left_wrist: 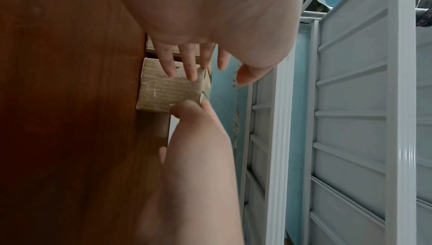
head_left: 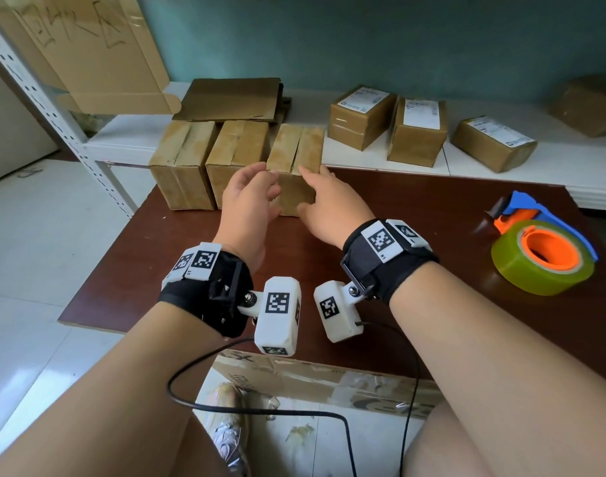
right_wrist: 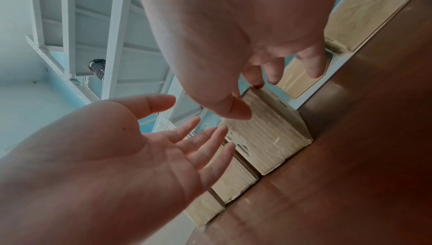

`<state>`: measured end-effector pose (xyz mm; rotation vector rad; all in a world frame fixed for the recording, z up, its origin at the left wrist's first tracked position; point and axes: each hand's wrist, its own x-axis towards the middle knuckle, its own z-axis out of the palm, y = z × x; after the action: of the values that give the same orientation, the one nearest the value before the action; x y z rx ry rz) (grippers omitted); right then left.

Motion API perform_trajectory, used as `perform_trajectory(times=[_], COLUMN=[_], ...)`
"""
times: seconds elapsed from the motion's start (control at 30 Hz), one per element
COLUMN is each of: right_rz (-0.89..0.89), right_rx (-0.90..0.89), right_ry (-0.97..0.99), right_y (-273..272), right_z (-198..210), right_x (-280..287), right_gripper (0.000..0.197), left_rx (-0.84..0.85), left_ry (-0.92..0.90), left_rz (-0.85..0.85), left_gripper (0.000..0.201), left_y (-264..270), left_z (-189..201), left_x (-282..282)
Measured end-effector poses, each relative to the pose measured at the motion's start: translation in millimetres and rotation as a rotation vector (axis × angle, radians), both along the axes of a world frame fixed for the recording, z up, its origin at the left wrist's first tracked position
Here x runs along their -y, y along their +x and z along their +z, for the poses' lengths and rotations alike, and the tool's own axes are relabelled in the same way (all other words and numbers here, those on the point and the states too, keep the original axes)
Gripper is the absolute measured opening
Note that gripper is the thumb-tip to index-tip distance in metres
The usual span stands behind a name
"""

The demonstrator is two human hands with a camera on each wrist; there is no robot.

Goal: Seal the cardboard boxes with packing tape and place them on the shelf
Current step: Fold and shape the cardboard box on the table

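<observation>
Three plain cardboard boxes stand in a row at the far edge of the brown table (head_left: 415,215). Both hands are at the rightmost box (head_left: 294,149) (left_wrist: 168,93) (right_wrist: 268,138). My left hand (head_left: 250,197) (left_wrist: 210,71) (right_wrist: 163,147) is spread, fingers straight, palm facing the box's left side, and holds nothing. My right hand (head_left: 325,204) (left_wrist: 194,119) (right_wrist: 256,93) reaches the box's near right corner, its fingertips touching the top edge and its thumb by the front face. The fingers are only loosely bent. A tape dispenser (head_left: 539,256) with a greenish roll lies at the table's right.
Behind the table runs a white shelf (head_left: 363,156) carrying three labelled taped boxes (head_left: 418,130), a flattened carton (head_left: 231,99) and another box (head_left: 590,105) at far right. A perforated shelf post (head_left: 54,108) stands left. A black cable (head_left: 260,411) hangs below my wrists.
</observation>
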<state>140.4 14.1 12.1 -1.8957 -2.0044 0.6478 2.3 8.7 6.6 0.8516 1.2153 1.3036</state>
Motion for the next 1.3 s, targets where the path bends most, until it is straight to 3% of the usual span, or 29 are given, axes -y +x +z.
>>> perform_trajectory(times=[0.33,0.63,0.77,0.83,0.87,0.97,1.07,1.23,1.3], right_rz=[-0.056,-0.200,-0.242,-0.325,-0.366,-0.515,-0.535,-0.551,-0.578], right_rx=[0.059,-0.158,-0.221,-0.267,-0.317,-0.540,-0.717,-0.803,-0.860], right_ry=[0.096,0.202,0.139,0.080,0.075,0.032,-0.060,-0.116,-0.142], right_y=[6,13,20,25,28,34,38,35,37], right_z=[12,7,1,-3,-5,-2,-2,7,11], right_x=[17,33,35,34,34,41,54,80,90], right_gripper=[0.059,0.038,0.052,0.034,0.036,0.068,0.093,0.100,0.088], left_rx=[-0.003,-0.035,-0.037,-0.059,-0.071,-0.152,-0.266,-0.395,-0.403], left_ry=[0.013,-0.001,0.008,0.021,0.031,0.090,0.191,0.296,0.310], left_rz=[0.004,0.011,-0.012,-0.038,-0.051,-0.106,-0.181,-0.287,-0.314], left_gripper=[0.020,0.025,0.019,0.016,0.015,0.023,0.026,0.023,0.023], left_y=[10,15,16,18,19,23,25,23,20], left_z=[4,2,4,7,9,15,18,21,21], left_x=[0,2,9,16,21,34,49,75,83])
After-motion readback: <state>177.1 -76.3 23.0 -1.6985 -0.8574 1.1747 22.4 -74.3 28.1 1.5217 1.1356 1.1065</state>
